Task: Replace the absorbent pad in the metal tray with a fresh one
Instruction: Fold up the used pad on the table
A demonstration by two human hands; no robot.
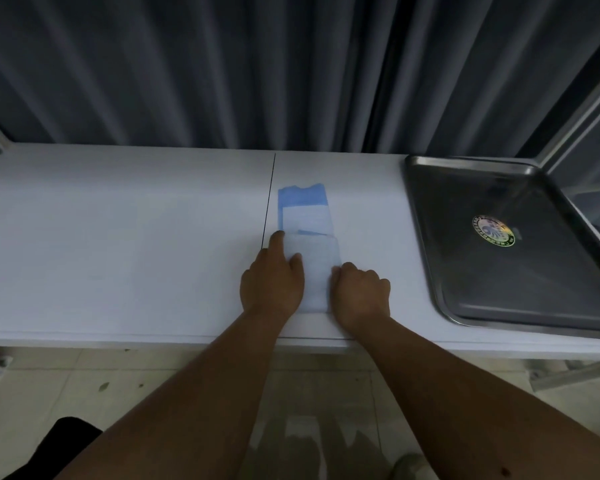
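I had both hands on the folded pad (307, 244) at the counter's (118, 237) middle, left hand (272, 282) pinching its edge, right hand (361, 292) curled against it; unfolding evenly before reaching the empty tray (426, 237) seemed wise.

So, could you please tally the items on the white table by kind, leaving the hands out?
Folded blue-and-white pad: 1
Metal tray: 1
Round sticker in the tray: 1
Total: 3
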